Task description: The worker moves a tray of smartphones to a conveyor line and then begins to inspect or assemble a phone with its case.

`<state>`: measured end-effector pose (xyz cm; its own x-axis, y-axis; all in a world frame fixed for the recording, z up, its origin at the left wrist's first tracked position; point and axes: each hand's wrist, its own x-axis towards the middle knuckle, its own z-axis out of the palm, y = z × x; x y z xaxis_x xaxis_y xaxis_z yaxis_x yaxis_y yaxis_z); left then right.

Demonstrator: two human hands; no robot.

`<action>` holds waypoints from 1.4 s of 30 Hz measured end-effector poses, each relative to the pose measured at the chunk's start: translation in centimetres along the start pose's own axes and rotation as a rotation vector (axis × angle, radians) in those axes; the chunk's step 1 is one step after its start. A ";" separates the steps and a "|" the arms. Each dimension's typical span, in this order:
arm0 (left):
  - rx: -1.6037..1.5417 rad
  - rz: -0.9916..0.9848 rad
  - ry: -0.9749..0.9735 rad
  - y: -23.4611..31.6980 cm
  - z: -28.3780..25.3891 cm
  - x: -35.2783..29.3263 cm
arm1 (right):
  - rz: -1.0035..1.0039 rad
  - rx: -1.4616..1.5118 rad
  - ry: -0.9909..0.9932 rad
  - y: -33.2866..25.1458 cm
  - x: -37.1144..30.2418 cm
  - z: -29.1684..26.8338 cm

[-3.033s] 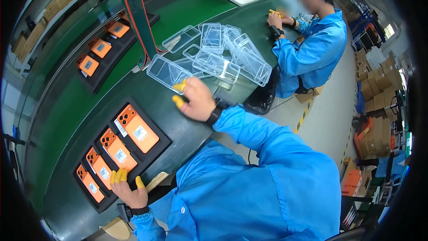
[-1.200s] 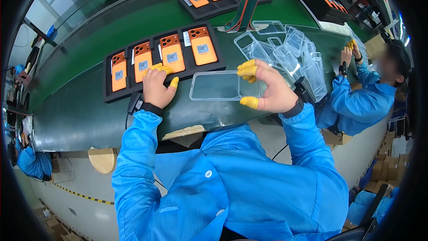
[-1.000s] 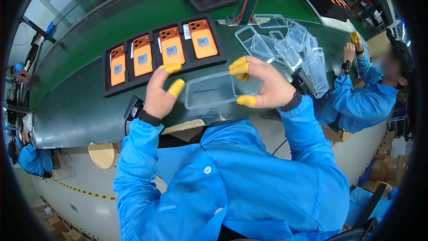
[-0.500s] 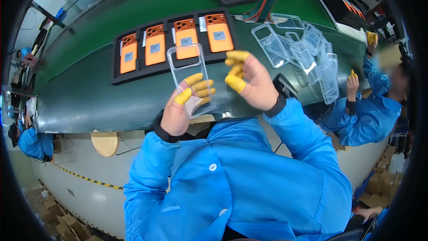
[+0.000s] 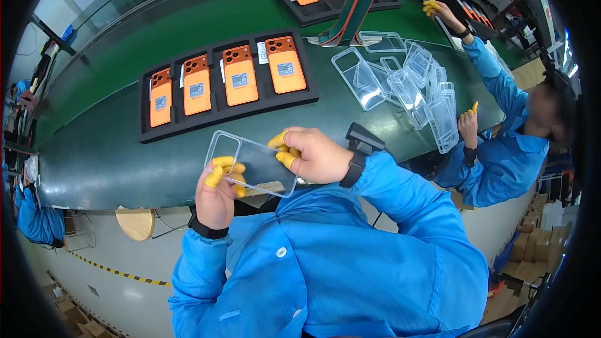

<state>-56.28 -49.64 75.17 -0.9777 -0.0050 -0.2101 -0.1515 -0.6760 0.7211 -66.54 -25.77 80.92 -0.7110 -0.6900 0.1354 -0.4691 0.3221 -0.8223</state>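
Observation:
A clear phone case [image 5: 260, 161] is held tilted over the near edge of the green bench, its camera cut-out toward the left. My left hand [image 5: 216, 197], with yellow finger cots, grips the cut-out end between thumb and fingers. At the opposite end, my right hand [image 5: 318, 155] pinches the case with its cot-covered fingertips. Beyond the hands lies a black foam tray [image 5: 219, 114] with several orange phones [image 5: 238, 81], each bearing a label on its back. A pile of clear phone cases [image 5: 407, 87] rests to the right of the tray.
Behind the pile stands a green post [image 5: 352, 9], near a second tray [image 5: 319, 15] of orange phones. At the right, a co-worker in a blue smock [image 5: 501, 156] reaches over the bench [image 5: 94, 169]. A round wooden stool [image 5: 135, 224] stands below at left.
My right hand has come down and closed on the case. The case has turned from upright to slanting sideways and moved nearer me. The co-worker's arm has stretched out across the bench.

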 end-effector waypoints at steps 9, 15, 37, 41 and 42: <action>0.086 -0.096 0.293 0.0 -0.9 -0.5 | 0.256 -0.611 0.346 3.4 8.0 -5.8; 0.156 -0.128 0.301 -0.6 -2.2 -0.7 | 0.464 -0.811 0.345 6.3 13.5 -4.7; 0.152 -0.195 0.219 0.3 -2.5 -0.5 | 0.547 -0.530 0.501 7.4 11.4 -10.4; 0.150 -0.218 0.224 0.3 -3.2 -0.5 | 0.291 0.033 0.559 8.4 9.6 -9.4; 0.167 -0.236 0.243 0.8 -2.5 -0.4 | 0.245 0.145 0.526 7.4 8.8 -8.9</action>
<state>-55.66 -51.97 74.15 -0.8528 -0.0521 -0.5196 -0.4099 -0.5498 0.7279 -80.93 -23.64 80.94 -0.9707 -0.1814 0.1575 -0.2089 0.3141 -0.9261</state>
